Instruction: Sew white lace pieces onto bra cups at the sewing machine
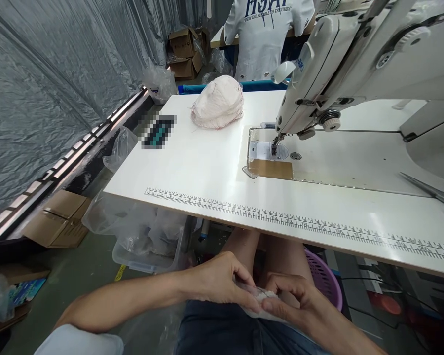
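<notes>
Both my hands are over my lap, below the table's front edge, pinching a small piece of white fabric between them. My left hand grips its left side with thumb and fingers. On the other side, my right hand pinches it close to the left fingertips. Part of the cloth hangs down under my fingers, and much of it is hidden by the hands. Up on the table, a pile of pale pink-white fabric pieces lies left of the sewing machine.
The white table has a printed ruler along its front edge. Scissors lie at the right. A purple basket stands beside my legs. At the left are a clear plastic bin and a cardboard box. Another person sits beyond.
</notes>
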Action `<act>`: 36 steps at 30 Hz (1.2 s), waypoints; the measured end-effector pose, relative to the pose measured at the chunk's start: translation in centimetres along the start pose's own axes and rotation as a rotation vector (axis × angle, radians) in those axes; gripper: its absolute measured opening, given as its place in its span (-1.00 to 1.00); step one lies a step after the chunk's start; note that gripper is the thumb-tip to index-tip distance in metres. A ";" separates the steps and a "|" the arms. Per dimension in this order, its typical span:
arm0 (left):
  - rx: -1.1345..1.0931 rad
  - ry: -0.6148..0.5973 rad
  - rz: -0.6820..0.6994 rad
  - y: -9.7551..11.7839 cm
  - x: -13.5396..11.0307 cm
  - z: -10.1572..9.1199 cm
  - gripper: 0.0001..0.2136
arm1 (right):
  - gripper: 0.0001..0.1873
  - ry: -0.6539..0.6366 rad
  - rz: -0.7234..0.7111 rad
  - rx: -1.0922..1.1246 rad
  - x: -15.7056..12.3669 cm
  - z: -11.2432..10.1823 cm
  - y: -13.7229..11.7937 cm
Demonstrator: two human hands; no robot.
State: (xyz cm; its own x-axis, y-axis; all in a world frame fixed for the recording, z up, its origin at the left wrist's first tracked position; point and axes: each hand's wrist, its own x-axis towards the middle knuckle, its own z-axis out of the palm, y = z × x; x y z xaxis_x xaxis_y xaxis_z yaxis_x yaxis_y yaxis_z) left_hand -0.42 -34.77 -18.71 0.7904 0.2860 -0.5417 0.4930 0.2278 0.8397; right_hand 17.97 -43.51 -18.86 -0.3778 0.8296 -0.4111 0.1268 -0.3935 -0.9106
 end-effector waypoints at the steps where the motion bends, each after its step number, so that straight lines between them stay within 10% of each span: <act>1: -0.001 -0.006 -0.001 -0.1 0.0 0.0 -0.67 | -0.70 -0.004 0.014 0.019 -0.1 0.0 0.1; 26: 0.040 -0.184 0.020 1.3 -1.6 -1.1 -0.75 | -0.77 -0.031 0.052 0.041 -1.5 -0.8 1.7; 36: 0.062 -0.068 0.085 0.0 -1.5 -0.2 -0.72 | -0.76 -0.022 0.030 0.022 -1.5 -0.8 1.8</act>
State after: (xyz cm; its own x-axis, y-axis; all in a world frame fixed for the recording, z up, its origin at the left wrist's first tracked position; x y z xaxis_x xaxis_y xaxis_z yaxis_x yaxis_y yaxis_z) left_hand -1.70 -35.00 -17.94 0.8521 0.2380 -0.4661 0.4429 0.1467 0.8845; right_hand 19.44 -45.15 -19.95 -0.3943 0.8085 -0.4369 0.1183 -0.4268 -0.8966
